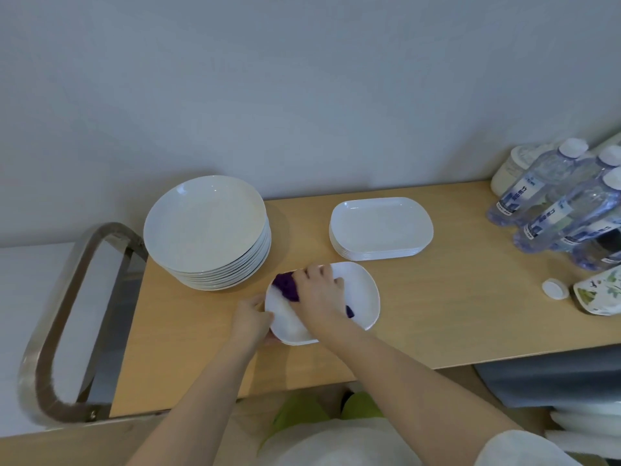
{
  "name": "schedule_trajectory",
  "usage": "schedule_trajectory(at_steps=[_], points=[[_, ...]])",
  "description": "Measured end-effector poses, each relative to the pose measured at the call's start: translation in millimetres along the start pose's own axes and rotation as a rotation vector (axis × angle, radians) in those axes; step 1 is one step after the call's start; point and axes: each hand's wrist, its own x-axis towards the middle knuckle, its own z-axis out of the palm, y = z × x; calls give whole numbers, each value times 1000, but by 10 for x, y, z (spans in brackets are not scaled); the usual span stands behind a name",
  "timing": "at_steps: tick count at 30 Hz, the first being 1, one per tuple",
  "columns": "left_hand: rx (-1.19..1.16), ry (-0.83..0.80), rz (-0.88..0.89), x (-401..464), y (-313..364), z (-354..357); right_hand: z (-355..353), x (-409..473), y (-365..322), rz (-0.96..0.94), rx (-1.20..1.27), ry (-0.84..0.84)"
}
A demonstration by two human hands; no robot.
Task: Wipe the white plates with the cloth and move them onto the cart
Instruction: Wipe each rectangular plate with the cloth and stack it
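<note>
Wiping is the step in hand: one white rectangular plate [363, 297] lies low on the desk [453, 297], near its front edge. The right hand [319, 290] presses a purple cloth [286, 284] into the dish, fingers curled over the wad, while the left hand [250, 317] grips the rim at nine o'clock.

To do it well, I would keep that left hold firm so the plate cannot skate, sweep from the centre out to every corner, then turn it for the far side.

Count: one plate being wiped; one stack of rectangular plates [381, 227] at one o'clock, perhaps six or seven; one stack of round plates [206, 230] at eleven, roughly ten. The cart handle [60, 317] stands at nine o'clock. At least three water bottles [537, 186] sit at three o'clock, with a loose white cap [555, 289].
</note>
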Motion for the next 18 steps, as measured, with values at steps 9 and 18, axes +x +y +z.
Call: schedule_trajectory(at_steps=[9,18], points=[[71,1,31,15,-9,34,-22,29,77,-59,-26,15],[73,18,25,-14,46,71,-132,-260,859,208,47,-37]])
